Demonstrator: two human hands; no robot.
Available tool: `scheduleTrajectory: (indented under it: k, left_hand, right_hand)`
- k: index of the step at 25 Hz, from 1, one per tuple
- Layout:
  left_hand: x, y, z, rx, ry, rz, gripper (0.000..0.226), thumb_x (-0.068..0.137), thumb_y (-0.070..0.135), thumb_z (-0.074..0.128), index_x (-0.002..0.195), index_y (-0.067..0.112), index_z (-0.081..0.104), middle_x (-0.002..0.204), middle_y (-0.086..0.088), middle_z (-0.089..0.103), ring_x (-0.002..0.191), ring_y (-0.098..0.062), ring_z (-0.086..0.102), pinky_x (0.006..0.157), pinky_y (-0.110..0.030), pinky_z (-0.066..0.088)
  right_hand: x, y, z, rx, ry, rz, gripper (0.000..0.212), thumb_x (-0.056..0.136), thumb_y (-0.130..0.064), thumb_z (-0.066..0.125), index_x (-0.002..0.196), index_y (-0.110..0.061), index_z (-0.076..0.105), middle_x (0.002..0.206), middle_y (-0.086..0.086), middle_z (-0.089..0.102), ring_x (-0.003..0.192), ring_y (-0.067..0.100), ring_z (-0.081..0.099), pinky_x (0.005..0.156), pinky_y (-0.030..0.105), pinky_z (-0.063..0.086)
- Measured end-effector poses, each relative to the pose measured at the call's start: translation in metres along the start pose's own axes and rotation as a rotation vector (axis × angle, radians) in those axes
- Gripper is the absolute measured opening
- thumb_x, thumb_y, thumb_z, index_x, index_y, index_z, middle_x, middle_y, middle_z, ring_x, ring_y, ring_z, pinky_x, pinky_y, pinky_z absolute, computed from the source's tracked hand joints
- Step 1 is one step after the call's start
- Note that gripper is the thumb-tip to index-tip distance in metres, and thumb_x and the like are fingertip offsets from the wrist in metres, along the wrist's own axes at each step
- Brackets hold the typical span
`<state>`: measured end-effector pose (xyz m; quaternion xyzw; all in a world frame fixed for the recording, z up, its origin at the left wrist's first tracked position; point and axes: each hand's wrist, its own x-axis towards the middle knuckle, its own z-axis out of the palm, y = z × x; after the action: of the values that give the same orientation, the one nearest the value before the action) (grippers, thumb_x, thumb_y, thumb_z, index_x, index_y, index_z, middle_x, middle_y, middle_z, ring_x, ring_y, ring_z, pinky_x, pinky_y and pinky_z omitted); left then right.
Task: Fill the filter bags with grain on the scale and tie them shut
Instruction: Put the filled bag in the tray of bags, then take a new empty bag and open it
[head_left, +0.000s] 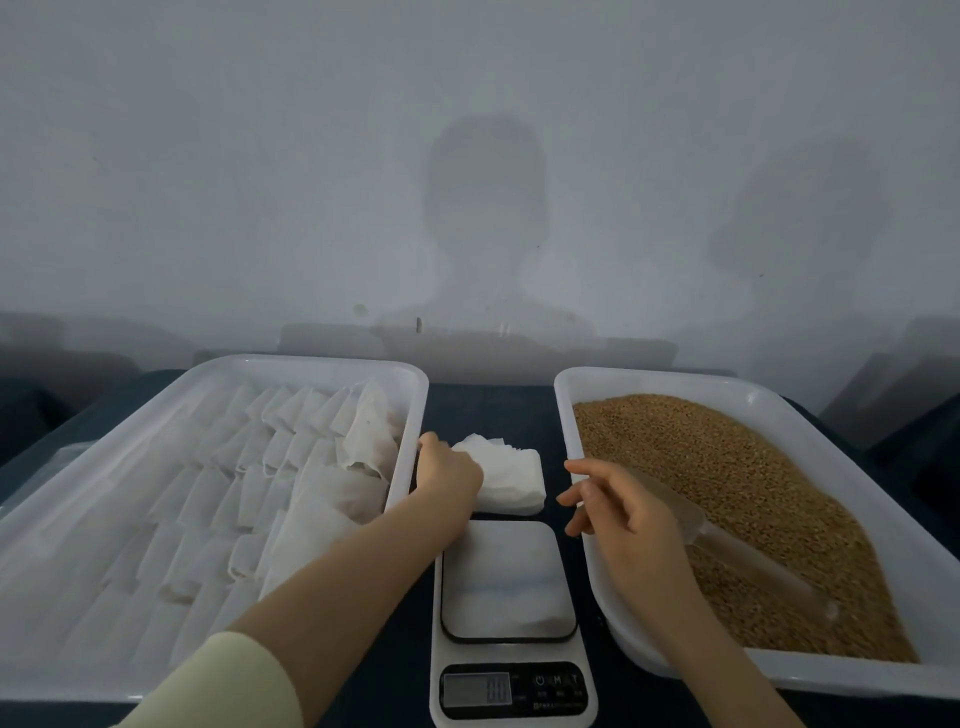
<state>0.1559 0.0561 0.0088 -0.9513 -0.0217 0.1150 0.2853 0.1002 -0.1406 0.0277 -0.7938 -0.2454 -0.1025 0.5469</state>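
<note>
A stack of empty white filter bags (514, 478) lies on the dark table just behind the scale (506, 577). My left hand (447, 475) reaches over the stack's left end and pinches the rumpled top bag. The scale's square platform has nothing on it. To the right stands a white tray (571, 395) heaped with brown grain (727, 483). A clear plastic scoop (727, 545) lies on the grain. My right hand (618, 514) hovers over that tray's left rim beside the scoop, fingers loosely spread and holding nothing.
A large white tray (405, 415) on the left holds several rows of flat filter bags (223, 488). A pale wall rises close behind the table. The scale's display (478, 690) faces me at the front edge.
</note>
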Motion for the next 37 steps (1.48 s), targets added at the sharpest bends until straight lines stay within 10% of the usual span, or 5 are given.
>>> scheduleTrajectory:
  k: [9, 20, 24, 32, 37]
  left_hand:
    - [0.009, 0.004, 0.003, -0.165, 0.028, 0.080, 0.028, 0.089, 0.014, 0.063, 0.116, 0.014, 0.057, 0.119, -0.005, 0.059, 0.114, -0.025, 0.052, 0.105, -0.036, 0.030]
    - [0.007, -0.003, -0.006, -0.430, 0.085, -0.049, 0.026, 0.088, 0.003, 0.061, 0.115, 0.005, 0.059, 0.114, -0.009, 0.060, 0.100, -0.026, 0.062, 0.075, -0.030, 0.044]
    - [-0.005, -0.018, -0.016, -0.580, 0.380, -0.159, 0.016, 0.093, 0.002, 0.054, 0.108, 0.005, 0.052, 0.102, -0.008, 0.064, 0.082, -0.020, 0.061, 0.065, -0.026, 0.042]
    - [-0.057, -0.034, -0.027, -1.755, 0.583, -0.267, 0.004, 0.097, 0.016, 0.054, 0.094, 0.016, 0.056, 0.077, 0.001, 0.066, 0.056, -0.010, 0.066, 0.044, -0.016, 0.047]
    - [-0.091, -0.009, -0.012, -1.922, 0.463, -0.106, 0.013, 0.092, 0.019, 0.062, 0.102, 0.024, 0.055, 0.069, 0.001, 0.070, 0.058, -0.008, 0.068, 0.049, -0.015, 0.048]
  right_hand:
    - [-0.001, 0.002, -0.001, 0.001, 0.006, -0.010, 0.030, 0.096, -0.008, 0.046, 0.103, -0.033, 0.060, 0.085, -0.017, 0.066, 0.066, 0.009, 0.064, 0.065, 0.020, 0.052]
    - [-0.001, 0.003, -0.002, -0.003, 0.002, -0.014, 0.031, 0.096, -0.006, 0.046, 0.101, -0.033, 0.060, 0.084, -0.018, 0.065, 0.063, 0.007, 0.062, 0.064, 0.017, 0.050]
    - [-0.002, 0.003, -0.002, -0.005, 0.005, -0.017, 0.030, 0.096, -0.006, 0.046, 0.102, -0.032, 0.061, 0.085, -0.018, 0.065, 0.063, 0.006, 0.062, 0.064, 0.015, 0.050]
    - [0.000, 0.001, 0.000, -0.118, 0.025, -0.077, 0.028, 0.092, -0.008, 0.054, 0.103, -0.032, 0.062, 0.086, -0.016, 0.065, 0.079, 0.000, 0.062, 0.070, 0.015, 0.048]
    - [-0.004, -0.015, 0.011, -0.264, -0.106, -0.295, 0.027, 0.087, -0.037, 0.056, 0.111, -0.025, 0.060, 0.095, -0.020, 0.055, 0.091, -0.008, 0.053, 0.075, 0.004, 0.042]
